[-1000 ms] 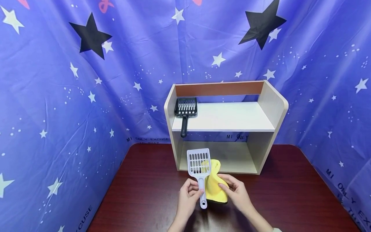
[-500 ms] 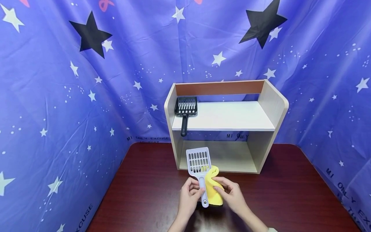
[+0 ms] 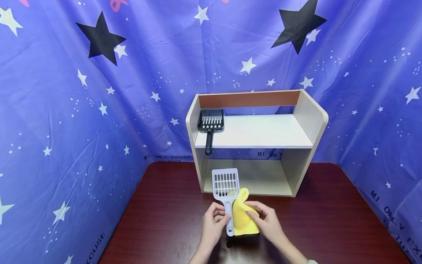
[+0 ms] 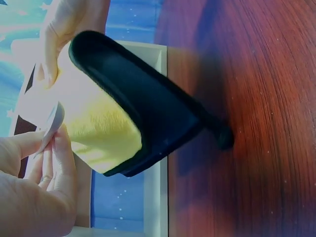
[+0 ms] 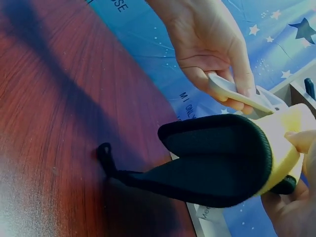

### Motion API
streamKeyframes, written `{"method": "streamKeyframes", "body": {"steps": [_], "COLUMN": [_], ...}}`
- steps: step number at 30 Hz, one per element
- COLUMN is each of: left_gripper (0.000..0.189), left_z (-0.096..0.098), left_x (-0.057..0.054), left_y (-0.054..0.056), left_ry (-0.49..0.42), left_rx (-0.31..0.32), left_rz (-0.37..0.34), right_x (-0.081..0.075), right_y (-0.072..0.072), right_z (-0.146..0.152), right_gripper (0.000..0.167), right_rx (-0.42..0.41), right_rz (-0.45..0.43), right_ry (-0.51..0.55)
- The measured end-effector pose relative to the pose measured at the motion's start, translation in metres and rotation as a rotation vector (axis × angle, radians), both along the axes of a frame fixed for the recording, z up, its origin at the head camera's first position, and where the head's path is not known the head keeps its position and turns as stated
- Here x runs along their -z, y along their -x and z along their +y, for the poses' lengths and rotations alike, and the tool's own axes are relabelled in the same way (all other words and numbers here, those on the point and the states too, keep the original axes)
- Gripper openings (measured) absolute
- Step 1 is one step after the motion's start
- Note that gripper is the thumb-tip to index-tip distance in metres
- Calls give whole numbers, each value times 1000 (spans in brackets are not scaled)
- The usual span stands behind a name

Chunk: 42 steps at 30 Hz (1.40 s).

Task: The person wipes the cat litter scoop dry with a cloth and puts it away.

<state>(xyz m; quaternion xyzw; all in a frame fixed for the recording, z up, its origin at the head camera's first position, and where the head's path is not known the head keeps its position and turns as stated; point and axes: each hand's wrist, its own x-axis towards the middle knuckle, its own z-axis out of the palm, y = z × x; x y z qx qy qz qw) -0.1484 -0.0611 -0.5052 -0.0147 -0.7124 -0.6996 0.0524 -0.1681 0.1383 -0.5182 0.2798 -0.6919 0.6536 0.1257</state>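
In the head view, my left hand (image 3: 212, 222) pinches the handle of a pale grey litter scoop (image 3: 228, 201), its slotted head pointing up toward the shelf. My right hand (image 3: 265, 218) grips a yellow cloth piece with black trim (image 3: 245, 222), mitt- or pouch-like, between thumb and fingers. Part of the yellow cloth shows through the scoop's slots, behind its head. From the right wrist, the cloth's black-lined opening (image 5: 217, 168) faces the camera, and a black strap with a loop (image 5: 104, 157) hangs from it. Whether cloth and scoop touch, I cannot tell.
Behind both hands stands a small two-tier wooden shelf (image 3: 308, 146). A black litter scoop (image 3: 209, 141) lies at the left of its upper board, handle over the front edge. Under everything is a dark red table (image 3: 158, 216), and blue star-patterned curtains (image 3: 158, 66) enclose it.
My right hand has shifted slightly with the yellow cloth, whose top has dropped lower beside the scoop. A black strap end now shows below the scoop's handle. The left hand keeps its hold.
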Motion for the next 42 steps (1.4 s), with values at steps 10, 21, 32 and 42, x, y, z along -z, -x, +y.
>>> {"method": "streamKeyframes", "body": {"steps": [10, 21, 32, 42], "left_gripper": [23, 22, 22, 21], "left_z": [-4, 0, 2, 4], "left_x": [3, 6, 9, 11], "left_y": [-1, -5, -7, -7], "left_ry": [5, 7, -7, 23], "left_rx": [8, 56, 94, 104], "left_rz": [-12, -26, -35, -19], "right_x": [-7, -19, -33, -34], "right_y": [4, 16, 30, 28], "right_z": [13, 18, 22, 22], "right_gripper": [25, 25, 26, 27], "right_rx": [113, 268, 290, 270], "right_rz": [-117, -95, -110, -137], "right_ry": [14, 0, 0, -15]}}
